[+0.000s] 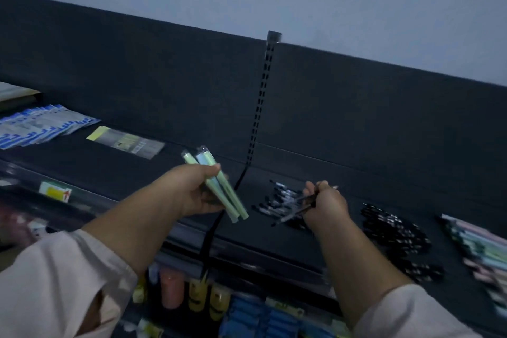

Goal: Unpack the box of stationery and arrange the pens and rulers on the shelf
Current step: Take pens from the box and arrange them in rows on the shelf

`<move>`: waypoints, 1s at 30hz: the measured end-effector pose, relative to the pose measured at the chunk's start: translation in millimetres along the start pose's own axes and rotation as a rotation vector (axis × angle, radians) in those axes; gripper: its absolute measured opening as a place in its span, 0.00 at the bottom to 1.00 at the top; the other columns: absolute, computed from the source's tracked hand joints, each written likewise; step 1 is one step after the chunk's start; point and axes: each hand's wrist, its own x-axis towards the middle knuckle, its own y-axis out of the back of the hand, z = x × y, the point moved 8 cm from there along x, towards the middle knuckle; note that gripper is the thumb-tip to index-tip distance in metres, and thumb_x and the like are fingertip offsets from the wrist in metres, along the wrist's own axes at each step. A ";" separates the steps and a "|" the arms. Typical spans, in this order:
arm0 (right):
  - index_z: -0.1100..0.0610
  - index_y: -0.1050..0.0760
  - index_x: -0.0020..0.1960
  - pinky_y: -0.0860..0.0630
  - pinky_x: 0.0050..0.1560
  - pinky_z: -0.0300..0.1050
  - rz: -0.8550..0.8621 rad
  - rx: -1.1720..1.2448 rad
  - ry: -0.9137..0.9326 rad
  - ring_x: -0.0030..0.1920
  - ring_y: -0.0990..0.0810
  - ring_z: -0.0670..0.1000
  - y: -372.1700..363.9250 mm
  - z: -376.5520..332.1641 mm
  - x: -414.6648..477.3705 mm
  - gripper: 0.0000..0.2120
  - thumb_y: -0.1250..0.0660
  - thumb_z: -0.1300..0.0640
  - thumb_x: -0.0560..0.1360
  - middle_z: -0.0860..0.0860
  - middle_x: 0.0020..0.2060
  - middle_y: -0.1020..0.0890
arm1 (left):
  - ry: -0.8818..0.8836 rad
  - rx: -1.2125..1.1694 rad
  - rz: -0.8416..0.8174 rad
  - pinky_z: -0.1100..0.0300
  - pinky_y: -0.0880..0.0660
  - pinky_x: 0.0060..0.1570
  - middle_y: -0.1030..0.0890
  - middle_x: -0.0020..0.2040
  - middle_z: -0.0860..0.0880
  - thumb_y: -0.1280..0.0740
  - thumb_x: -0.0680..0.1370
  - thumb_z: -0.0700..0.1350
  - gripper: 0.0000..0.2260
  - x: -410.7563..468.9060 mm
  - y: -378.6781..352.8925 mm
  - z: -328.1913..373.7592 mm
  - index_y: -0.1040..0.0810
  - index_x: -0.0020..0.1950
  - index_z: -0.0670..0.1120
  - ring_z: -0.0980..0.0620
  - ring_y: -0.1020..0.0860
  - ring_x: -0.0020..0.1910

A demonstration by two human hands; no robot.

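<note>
My left hand (pixel 192 191) grips a small bunch of pale green pens (pixel 219 186) in clear wrappers, held above the dark top shelf (pixel 343 195). My right hand (pixel 325 204) pinches a black pen (pixel 295 211) just over a small pile of black pens (pixel 277 197) lying on the shelf. Further right lies a larger heap of black pens (pixel 395 230). At the right edge a row of pastel pens (pixel 482 252) is laid out side by side. No box or ruler is in view.
Blue-and-white packets (pixel 38 125) and a flat yellow-labelled packet (pixel 126 141) lie on the shelf's left part. A slotted upright (pixel 260 101) divides the dark back panel. Below the shelf edge hang bottles (pixel 197 295) and blue packs (pixel 255 318).
</note>
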 end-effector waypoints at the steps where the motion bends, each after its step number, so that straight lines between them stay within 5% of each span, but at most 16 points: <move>1: 0.60 0.34 0.69 0.24 0.51 0.44 0.003 0.030 -0.010 0.51 0.20 0.51 8.8 2.2 6.0 0.16 0.43 0.59 0.82 0.56 0.55 0.21 | 0.006 -0.001 -0.002 0.45 0.25 0.35 0.19 0.49 0.44 0.35 0.79 0.44 0.07 3.8 -10.7 -5.3 0.26 0.52 0.41 0.43 0.20 0.45; 4: 0.61 0.31 0.67 0.27 0.57 0.47 0.004 -0.006 -0.031 0.42 0.22 0.49 29.9 13.0 26.6 0.15 0.41 0.59 0.82 0.52 0.42 0.22 | 0.022 -0.033 -0.011 0.42 0.25 0.43 0.18 0.50 0.44 0.35 0.79 0.43 0.05 14.4 -36.3 -19.9 0.25 0.51 0.42 0.42 0.20 0.47; 6: 0.60 0.26 0.55 0.28 0.61 0.50 0.006 -0.050 -0.022 0.42 0.23 0.50 43.1 18.7 38.0 0.08 0.38 0.56 0.80 0.52 0.41 0.22 | 0.035 -0.052 -0.031 0.41 0.24 0.46 0.19 0.49 0.43 0.36 0.79 0.43 0.05 19.1 -49.6 -28.5 0.25 0.50 0.42 0.42 0.20 0.47; 9: 0.57 0.27 0.43 0.31 0.58 0.55 0.065 -0.120 0.019 0.45 0.24 0.52 61.4 16.3 43.2 0.11 0.38 0.51 0.80 0.52 0.41 0.22 | 0.055 -0.068 -0.059 0.42 0.23 0.45 0.20 0.47 0.42 0.36 0.79 0.43 0.05 24.1 -65.1 -37.5 0.25 0.49 0.41 0.41 0.19 0.45; 11: 0.59 0.24 0.44 0.34 0.58 0.54 0.118 -0.218 0.053 0.48 0.25 0.54 71.2 11.4 47.6 0.13 0.40 0.51 0.81 0.54 0.44 0.21 | 0.067 -0.072 -0.079 0.43 0.23 0.41 0.20 0.47 0.41 0.36 0.79 0.43 0.05 27.4 -74.0 -42.0 0.25 0.49 0.41 0.41 0.19 0.45; 14: 0.62 0.24 0.62 0.34 0.54 0.45 0.111 -0.431 0.060 0.57 0.24 0.54 74.4 5.8 51.1 0.15 0.42 0.55 0.81 0.55 0.58 0.20 | 0.089 -0.085 -0.108 0.44 0.23 0.39 0.19 0.52 0.41 0.35 0.79 0.43 0.06 34.1 -83.9 -49.0 0.24 0.51 0.41 0.41 0.19 0.49; 19: 0.57 0.24 0.56 0.29 0.53 0.45 -0.027 -0.740 0.299 0.53 0.23 0.53 56.8 -26.6 21.8 0.10 0.41 0.54 0.81 0.50 0.48 0.20 | 0.114 -0.150 -0.135 0.45 0.23 0.41 0.19 0.53 0.41 0.36 0.79 0.44 0.05 40.8 -104.7 -53.2 0.25 0.51 0.42 0.42 0.19 0.50; 24: 0.53 0.27 0.60 0.22 0.43 0.48 -0.260 -0.463 -0.200 0.47 0.20 0.55 45.5 4.2 -7.7 0.18 0.41 0.42 0.79 0.55 0.54 0.21 | 0.102 -0.253 -0.160 0.49 0.23 0.39 0.19 0.51 0.41 0.36 0.80 0.44 0.07 44.5 -136.0 -63.6 0.26 0.53 0.41 0.44 0.19 0.48; 30: 0.56 0.29 0.48 0.27 0.26 0.38 -0.163 -0.372 -0.013 0.30 0.25 0.47 75.5 -28.8 -0.3 0.09 0.42 0.52 0.82 0.53 0.38 0.24 | 0.058 -0.225 -0.192 0.54 0.24 0.44 0.19 0.55 0.44 0.34 0.78 0.48 0.12 38.1 -182.5 -84.2 0.25 0.59 0.44 0.47 0.20 0.50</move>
